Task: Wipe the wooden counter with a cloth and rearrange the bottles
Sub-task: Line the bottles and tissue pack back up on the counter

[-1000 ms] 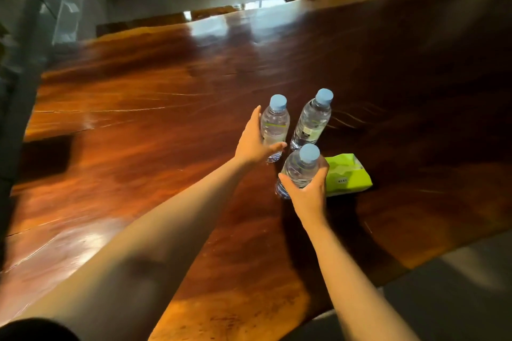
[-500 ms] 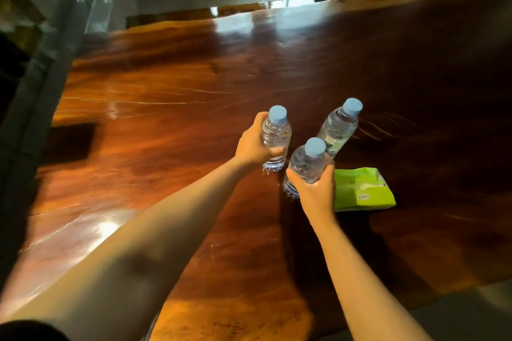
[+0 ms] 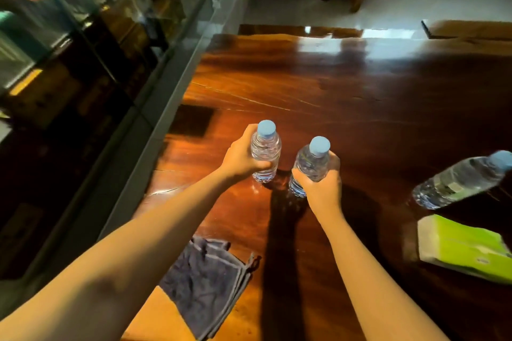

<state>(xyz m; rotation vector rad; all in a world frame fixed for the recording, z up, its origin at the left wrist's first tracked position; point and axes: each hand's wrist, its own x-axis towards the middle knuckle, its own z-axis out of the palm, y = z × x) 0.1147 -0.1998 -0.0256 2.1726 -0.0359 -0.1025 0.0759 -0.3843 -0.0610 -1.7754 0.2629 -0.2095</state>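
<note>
**Glossy wood table, a bottle in each fist**

Shiny wooden table (image 3: 346,86): left hand (image 3: 239,156) wrapped around one bottle (image 3: 266,151), right hand (image 3: 321,185) gripping another bottle (image 3: 310,163). Third bottle (image 3: 460,180) sits off right, green pack (image 3: 462,249) near it. Dark cloth (image 3: 205,285) lies near the front edge.

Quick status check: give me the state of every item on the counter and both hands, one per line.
Left hand: closed around a water bottle.
Left bottle: capped, upright, gripped.
Right hand: closed around a second bottle.
Right bottle: capped, upright, gripped.
Third bottle: capped, ungripped, at the right.
Dark cloth: crumpled, lying on the counter, untouched.
Green tissue pack: lying flat, untouched.
Wooden counter: glossy, reflecting light.
</note>
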